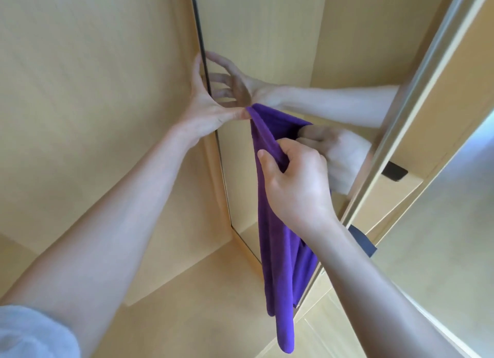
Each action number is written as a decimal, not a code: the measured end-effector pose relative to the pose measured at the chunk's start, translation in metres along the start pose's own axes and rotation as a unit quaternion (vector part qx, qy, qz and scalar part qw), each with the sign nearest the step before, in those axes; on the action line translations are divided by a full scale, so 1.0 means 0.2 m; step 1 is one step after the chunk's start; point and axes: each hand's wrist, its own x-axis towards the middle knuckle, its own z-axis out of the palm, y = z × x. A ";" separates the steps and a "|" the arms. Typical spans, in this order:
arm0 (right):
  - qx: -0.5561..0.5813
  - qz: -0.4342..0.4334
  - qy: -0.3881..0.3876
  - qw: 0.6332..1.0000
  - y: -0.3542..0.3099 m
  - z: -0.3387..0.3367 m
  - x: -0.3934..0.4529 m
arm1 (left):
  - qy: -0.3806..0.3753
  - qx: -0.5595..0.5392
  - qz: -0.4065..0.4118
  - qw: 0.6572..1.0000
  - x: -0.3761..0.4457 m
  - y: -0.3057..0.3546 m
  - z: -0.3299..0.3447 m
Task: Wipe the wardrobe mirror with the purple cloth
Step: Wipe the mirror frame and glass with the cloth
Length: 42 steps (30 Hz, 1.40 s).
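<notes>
A purple cloth [278, 240] is held hanging before the mirror [267, 50], pinched at its top by the left hand [211, 103] and gripped lower by the right hand [294, 181]. Wiping seems not yet begun.

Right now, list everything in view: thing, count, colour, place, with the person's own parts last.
purple cloth: one, purple, hanging in front of the mirror, top corner in the left hand's grip, bunched lower down in the right hand's grip.
wardrobe mirror: one, reflective, centre, showing both hands and the cloth.
wooden panel: one, light yellow wood, left of the mirror.
metal rail: one, silver, along the mirror's right edge.
black fitting: one, black, on the wood right of the rail.
left hand: one, at the mirror's left edge, pinching the cloth.
right hand: one, centre, gripping the cloth.
grey sleeve: one, bottom left.
</notes>
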 end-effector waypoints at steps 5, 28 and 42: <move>0.005 0.004 -0.002 1.000 0.02 -0.03 0.00 | 0.011 0.013 -0.035 0.999 -0.03 0.00 -0.01; 0.083 -0.081 -0.073 0.991 0.15 -0.35 -0.24 | 0.061 0.077 -0.062 0.993 -0.37 0.08 0.13; -0.056 -0.163 0.006 0.985 0.14 -0.51 -0.35 | 0.050 0.078 -0.083 0.992 -0.51 0.18 0.20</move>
